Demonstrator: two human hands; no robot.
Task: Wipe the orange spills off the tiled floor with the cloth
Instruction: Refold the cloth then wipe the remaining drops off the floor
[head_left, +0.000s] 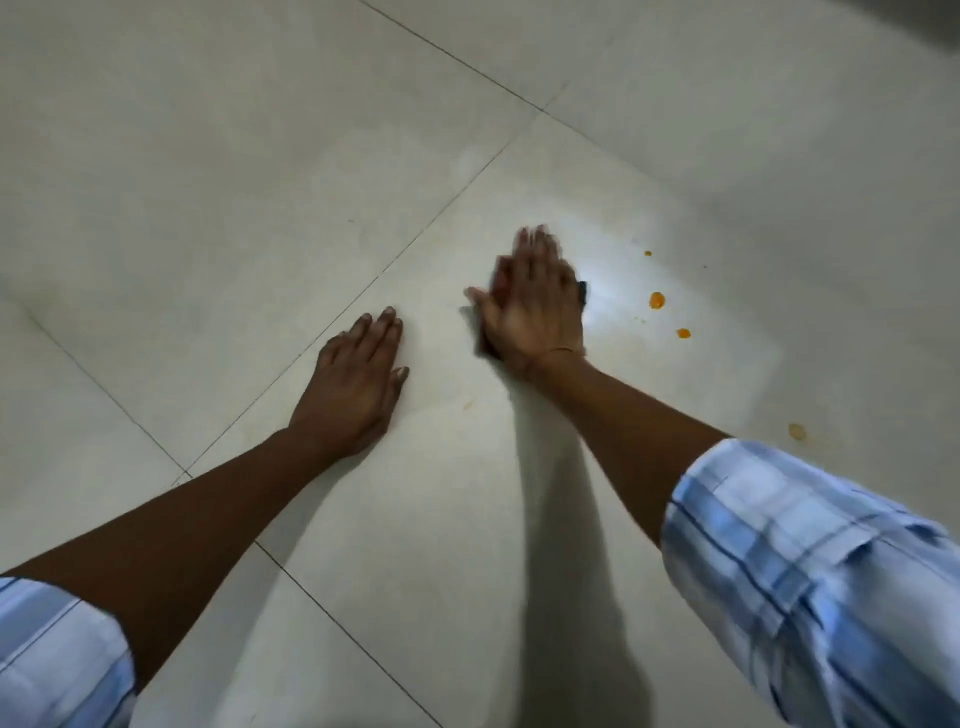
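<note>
My right hand (532, 301) lies flat, fingers straight, pressing a dark cloth (583, 292) onto the pale tiled floor (260, 182); only slivers of the cloth show at the hand's edges. The hand is motion-blurred. Orange spills lie to its right: a larger drop (657, 300), a smaller one (683, 333), a tiny dot (648, 253) and a pale smear (797, 431) near my right sleeve. A faint orange mark (469, 405) sits between my arms. My left hand (358, 379) rests flat on the floor, fingers straight, to the left of the cloth.
Large light tiles with thin dark grout lines (332, 322) run diagonally. A bright light patch (618, 280) falls on the tile beside my right hand. Blue checked sleeves (810, 571) are rolled up on both arms.
</note>
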